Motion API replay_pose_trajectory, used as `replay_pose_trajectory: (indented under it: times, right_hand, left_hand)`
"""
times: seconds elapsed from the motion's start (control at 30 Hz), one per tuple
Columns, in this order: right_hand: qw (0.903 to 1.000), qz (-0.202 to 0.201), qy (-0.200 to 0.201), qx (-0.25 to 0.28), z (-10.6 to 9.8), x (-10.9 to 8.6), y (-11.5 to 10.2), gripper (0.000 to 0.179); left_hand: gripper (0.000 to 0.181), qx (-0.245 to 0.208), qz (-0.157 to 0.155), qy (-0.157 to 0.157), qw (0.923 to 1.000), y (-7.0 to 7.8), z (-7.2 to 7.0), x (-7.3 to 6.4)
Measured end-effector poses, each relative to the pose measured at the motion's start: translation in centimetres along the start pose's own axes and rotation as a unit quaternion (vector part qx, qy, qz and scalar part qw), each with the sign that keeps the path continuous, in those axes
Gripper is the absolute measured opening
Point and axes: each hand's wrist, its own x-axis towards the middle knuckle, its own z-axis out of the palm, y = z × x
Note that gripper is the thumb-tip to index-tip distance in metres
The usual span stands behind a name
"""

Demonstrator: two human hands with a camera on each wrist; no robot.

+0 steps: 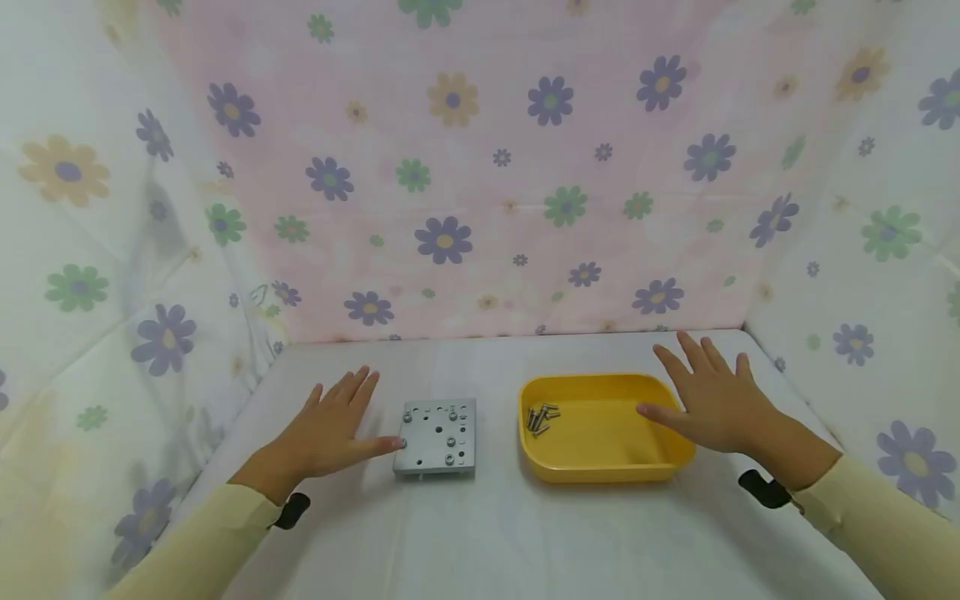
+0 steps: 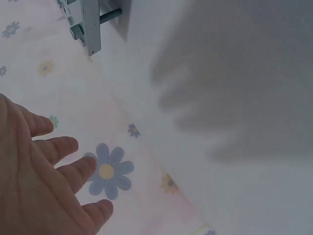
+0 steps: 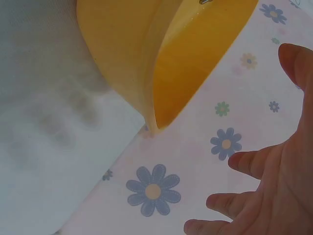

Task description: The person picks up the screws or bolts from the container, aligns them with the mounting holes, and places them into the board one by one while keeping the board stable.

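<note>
A silver metal plate with several holes lies on the table, and several bolts stand in it. My left hand hovers to its left with fingers spread; in the head view the thumb tip overlaps the plate's left edge, and contact cannot be told. The left wrist view catches a corner of the plate with a bolt shank poking out beneath. To the right of the plate stands a yellow tray holding several loose bolts at its left end. Above the tray's right side my right hand is spread, holding nothing.
A white cloth covers the table. Flower-patterned cloth hangs as a back wall and on both sides. Black bands show at both wrists, beside the pale sleeves.
</note>
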Motion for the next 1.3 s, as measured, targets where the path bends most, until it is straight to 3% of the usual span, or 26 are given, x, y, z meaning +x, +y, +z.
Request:
replay_pose_trajectory:
  times: [0.2, 0.4, 0.57, 0.8, 0.93, 1.1, 1.3]
  right_hand:
    - [0.9998, -0.016, 0.011, -0.003, 0.2, 0.3, -0.2, 0.107]
    - [0.9993, -0.031, 0.021, -0.005, 0.6, 0.8, -0.6, 0.104]
    - [0.9988, -0.040, 0.029, 0.003, 0.6, 1.0, -1.1, 0.097]
    - [0.9983, -0.046, 0.034, 0.002, 0.9, 1.6, -1.7, 0.079]
    - [0.9980, -0.050, 0.039, 0.005, 1.1, 2.0, -1.9, 0.069]
    - [0.9972, -0.063, 0.039, 0.009, 1.2, 2.6, -2.4, 0.060]
    - [0.9978, -0.063, 0.016, 0.013, 1.2, 3.2, -2.9, 0.058]
  left_hand:
    - [0.128, -0.063, 0.017, -0.008, 0.9979, 0.1, 1.3, 0.4]
    - [0.134, -0.148, 0.019, -0.017, 0.9886, 0.2, 2.7, 0.8]
    - [0.136, -0.220, 0.016, -0.027, 0.9750, 0.6, 3.6, 1.1]
    - [0.137, -0.281, 0.022, -0.025, 0.9590, 0.6, 4.9, 1.5]
    - [0.140, -0.323, 0.033, -0.026, 0.9454, 0.8, 5.1, 1.6]
    - [0.140, -0.358, 0.052, -0.020, 0.9319, 0.7, 5.5, 1.7]
    - [0.140, -0.378, 0.050, -0.029, 0.9239, 0.4, 5.9, 1.8]
